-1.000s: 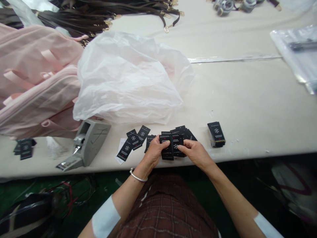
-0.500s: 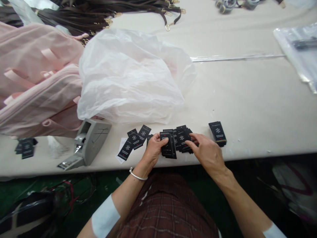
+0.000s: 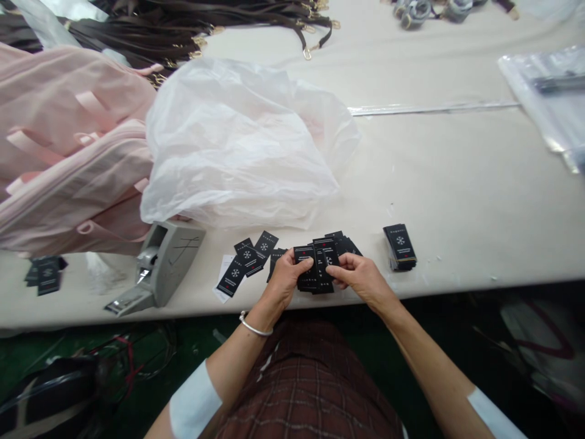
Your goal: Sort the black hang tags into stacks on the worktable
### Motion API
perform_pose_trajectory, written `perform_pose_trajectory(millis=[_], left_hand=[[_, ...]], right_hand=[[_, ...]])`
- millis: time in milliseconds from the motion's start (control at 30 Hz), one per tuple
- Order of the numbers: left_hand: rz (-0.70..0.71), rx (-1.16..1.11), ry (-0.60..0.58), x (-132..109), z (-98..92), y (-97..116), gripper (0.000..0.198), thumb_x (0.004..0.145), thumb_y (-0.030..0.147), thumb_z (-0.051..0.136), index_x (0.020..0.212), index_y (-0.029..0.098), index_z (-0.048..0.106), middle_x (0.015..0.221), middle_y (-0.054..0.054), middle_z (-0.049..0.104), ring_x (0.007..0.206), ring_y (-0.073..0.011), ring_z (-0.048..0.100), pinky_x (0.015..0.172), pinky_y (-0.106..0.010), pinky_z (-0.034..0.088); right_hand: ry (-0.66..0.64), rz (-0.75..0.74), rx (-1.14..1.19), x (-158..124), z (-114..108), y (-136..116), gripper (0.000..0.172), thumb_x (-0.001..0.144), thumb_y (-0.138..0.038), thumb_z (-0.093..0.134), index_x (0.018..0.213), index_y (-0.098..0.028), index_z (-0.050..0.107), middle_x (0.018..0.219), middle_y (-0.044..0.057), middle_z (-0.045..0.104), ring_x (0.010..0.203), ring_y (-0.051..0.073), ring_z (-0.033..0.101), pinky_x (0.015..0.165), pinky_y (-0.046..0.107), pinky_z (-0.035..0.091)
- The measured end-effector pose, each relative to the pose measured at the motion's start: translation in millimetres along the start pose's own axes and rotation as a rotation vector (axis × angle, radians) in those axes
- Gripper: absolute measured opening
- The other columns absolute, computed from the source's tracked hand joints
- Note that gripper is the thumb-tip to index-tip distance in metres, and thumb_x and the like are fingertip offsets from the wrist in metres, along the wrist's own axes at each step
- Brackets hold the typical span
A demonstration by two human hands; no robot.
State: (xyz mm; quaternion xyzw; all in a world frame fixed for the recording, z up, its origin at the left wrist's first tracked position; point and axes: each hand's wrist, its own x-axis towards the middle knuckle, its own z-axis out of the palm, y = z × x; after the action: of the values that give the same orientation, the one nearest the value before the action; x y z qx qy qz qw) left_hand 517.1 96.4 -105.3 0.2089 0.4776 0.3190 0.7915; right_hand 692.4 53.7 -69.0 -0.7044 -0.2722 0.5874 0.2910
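Observation:
My left hand [image 3: 286, 275] is closed on a small fan of black hang tags [image 3: 305, 281] with white print and a red mark. Pinched in my right hand [image 3: 359, 277] is another black hang tag [image 3: 325, 247], which lies against the right side of that fan. Behind my right hand a loose pile of tags [image 3: 350, 245] shows in part. More hang tags [image 3: 247, 256] lie spread to the left of my left hand. A neat stack of tags [image 3: 400, 247] stands on the right.
On the table [image 3: 457, 183] are a grey tape dispenser [image 3: 171, 262], a pink bag [image 3: 77, 146] and a translucent white plastic bag [image 3: 242, 146]. Further tags [image 3: 48, 274] lie far left. Dark straps [image 3: 159, 27] with gold clips fill the back left; plastic packets [image 3: 548, 91] lie right.
My right hand has moved left from the loose pile and now holds a tag against the fan in my left hand. My left hand has stayed nearly in place.

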Motion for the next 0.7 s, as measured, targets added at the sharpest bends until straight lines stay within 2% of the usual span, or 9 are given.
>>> perform_pose_trajectory(millis=[67, 133, 267, 333, 467, 500, 567, 633, 700], left_hand=[[0.018, -0.011, 0.037, 0, -0.8, 1, 0.042, 0.062, 0.028, 0.087, 0.096, 0.013, 0.068, 0.093, -0.006, 0.073, 0.082, -0.017, 0.065, 0.078, -0.029, 0.05], [0.033, -0.022, 0.067, 1, -2.0, 2, 0.042, 0.061, 0.028, 0.087, 0.095, 0.013, 0.068, 0.092, -0.006, 0.074, 0.081, -0.0168, 0.065, 0.079, -0.029, 0.051], [0.046, -0.048, 0.082, 1, -2.4, 3, 0.041, 0.06, 0.027, 0.088, 0.094, 0.013, 0.069, 0.092, -0.006, 0.074, 0.08, -0.017, 0.065, 0.079, -0.029, 0.051], [0.033, -0.07, 0.064, 0, 0.5, 3, 0.042, 0.059, 0.027, 0.089, 0.094, 0.013, 0.069, 0.092, -0.007, 0.074, 0.079, -0.0171, 0.065, 0.077, -0.029, 0.052], [0.009, -0.104, 0.018, -2, 8.9, 3, 0.042, 0.061, 0.027, 0.089, 0.095, 0.014, 0.068, 0.093, -0.006, 0.073, 0.08, -0.0168, 0.065, 0.078, -0.03, 0.051], [0.011, -0.1, 0.009, -2, 10.0, 3, 0.041, 0.062, 0.027, 0.088, 0.095, 0.014, 0.068, 0.094, -0.006, 0.073, 0.081, -0.0166, 0.065, 0.079, -0.029, 0.051], [0.009, -0.073, -0.008, -2, 10.1, 3, 0.039, 0.065, 0.03, 0.087, 0.095, 0.014, 0.068, 0.095, -0.006, 0.073, 0.083, -0.0167, 0.064, 0.081, -0.029, 0.05], [-0.005, -0.031, -0.022, -2, 7.6, 3, 0.039, 0.066, 0.033, 0.086, 0.095, 0.014, 0.069, 0.092, -0.006, 0.072, 0.082, -0.0172, 0.064, 0.08, -0.029, 0.049], [-0.023, 0.004, -0.029, -2, 4.2, 3, 0.041, 0.064, 0.033, 0.086, 0.095, 0.013, 0.069, 0.09, -0.006, 0.072, 0.081, -0.0174, 0.064, 0.078, -0.029, 0.049]], right_hand=[[0.039, 0.011, -0.075, 1, -6, 1, 0.034, 0.066, -0.047, 0.072, 0.078, -0.017, 0.062, 0.063, 0.0, 0.065, 0.056, 0.015, 0.06, 0.051, 0.026, 0.048], [0.122, -0.032, -0.291, 1, -13, 1, 0.031, 0.07, -0.045, 0.07, 0.087, -0.019, 0.066, 0.065, 0.002, 0.067, 0.059, 0.018, 0.063, 0.055, 0.029, 0.048], [0.392, -0.248, -0.765, -7, -19, -5, 0.03, 0.079, -0.043, 0.066, 0.099, -0.021, 0.07, 0.087, 0.006, 0.073, 0.079, 0.025, 0.066, 0.073, 0.038, 0.049], [0.379, -0.282, -0.693, -12, -16, -8, 0.031, 0.081, -0.044, 0.064, 0.102, -0.022, 0.071, 0.095, 0.006, 0.073, 0.082, 0.024, 0.066, 0.077, 0.037, 0.049], [-0.015, -0.173, -0.298, -11, -2, -8, 0.029, 0.079, -0.045, 0.063, 0.092, -0.021, 0.072, 0.085, 0.002, 0.073, 0.077, 0.018, 0.065, 0.072, 0.03, 0.049], [-0.039, -0.15, -0.252, -8, 0, -6, 0.028, 0.077, -0.046, 0.064, 0.085, -0.02, 0.071, 0.08, 0.002, 0.071, 0.074, 0.018, 0.063, 0.069, 0.029, 0.048], [0.021, -0.116, -0.216, -4, 4, -3, 0.031, 0.072, -0.049, 0.067, 0.072, -0.018, 0.066, 0.069, 0.0, 0.066, 0.065, 0.016, 0.058, 0.062, 0.027, 0.044], [0.073, -0.083, -0.176, -2, 4, -1, 0.035, 0.065, -0.051, 0.072, 0.067, -0.017, 0.061, 0.063, -0.001, 0.062, 0.06, 0.014, 0.054, 0.058, 0.026, 0.042], [0.056, -0.062, -0.118, 0, 3, -2, 0.038, 0.06, -0.051, 0.075, 0.066, -0.017, 0.058, 0.06, -0.003, 0.059, 0.058, 0.013, 0.051, 0.056, 0.025, 0.04]])
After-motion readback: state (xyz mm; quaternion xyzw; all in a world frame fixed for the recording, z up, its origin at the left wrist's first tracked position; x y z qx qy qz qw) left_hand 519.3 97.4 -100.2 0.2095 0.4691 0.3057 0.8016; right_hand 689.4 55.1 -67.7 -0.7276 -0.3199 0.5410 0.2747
